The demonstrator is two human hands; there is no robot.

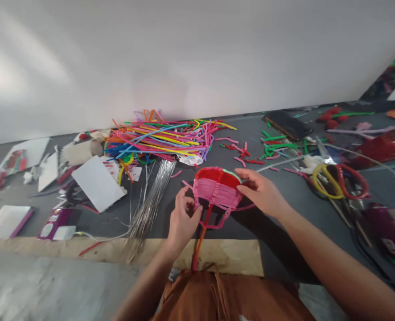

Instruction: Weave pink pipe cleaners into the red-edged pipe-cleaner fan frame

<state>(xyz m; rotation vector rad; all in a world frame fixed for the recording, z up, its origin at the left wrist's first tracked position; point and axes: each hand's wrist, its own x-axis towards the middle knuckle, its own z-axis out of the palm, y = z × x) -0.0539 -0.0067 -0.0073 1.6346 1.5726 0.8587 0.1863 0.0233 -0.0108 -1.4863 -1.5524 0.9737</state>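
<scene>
Two hands work on one panel, held over the worktop point(249, 127) in front of the person. The left hand point(183, 221) pinches the panel point(211, 188) at its lower left edge, thumb and fingers close together; the right hand point(261, 192) has its upper right edge between thumb and forefinger, the gap narrow. The panel is pink below and red above, with one pale green strand point(232, 174) along the top right rim. One stem point(200, 240), orange for much of its length, runs down from it towards the person's lap.

The step in hand seems to be setting or checking the rim where the green strand lies. The next move calls for a steady left grip and a light touch at that edge, so that the rows do not slip.

As for counts: one large heap of stems point(157, 141), too tangled to number; one sheaf of silver wire point(152, 196); one tube point(80, 152); one pair of scissors with a yellow and a red loop point(327, 195); two purple boxes, one at the left point(57, 222) and one at the right point(389, 229). Many short offcuts point(276, 146) lie beyond the right hand, uncountable here.
</scene>
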